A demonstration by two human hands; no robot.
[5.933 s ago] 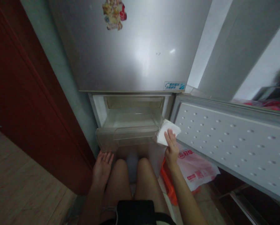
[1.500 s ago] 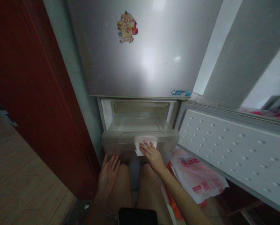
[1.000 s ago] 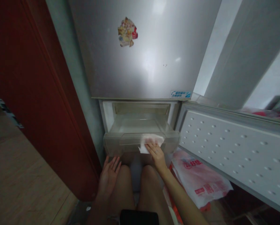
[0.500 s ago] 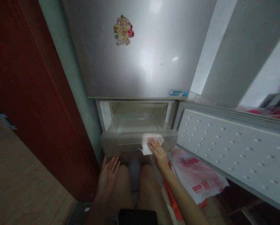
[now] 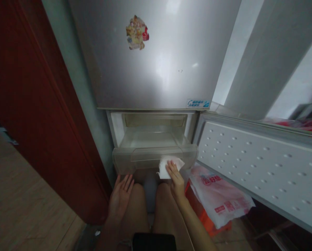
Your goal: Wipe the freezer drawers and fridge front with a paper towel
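Observation:
A clear plastic freezer drawer (image 5: 145, 161) is pulled partway out of the fridge's lower compartment. My right hand (image 5: 176, 179) presses a white tissue (image 5: 165, 171) against the right part of the drawer front, fingers laid over it. Under the drawer's lower left edge, my left hand (image 5: 121, 195) holds nothing, its fingers apart and palm partly up. Whether its fingertips touch the drawer I cannot tell.
The lower fridge door (image 5: 250, 167) stands swung out to the right. Below it, a white plastic bag with red print (image 5: 218, 195) lies over an orange container (image 5: 208, 223). A red-brown wooden door (image 5: 46, 104) rises at the left. The upper fridge door (image 5: 156, 69) is closed.
My right hand and the tissue have moved slightly down the drawer front. My left hand and the drawer look almost the same.

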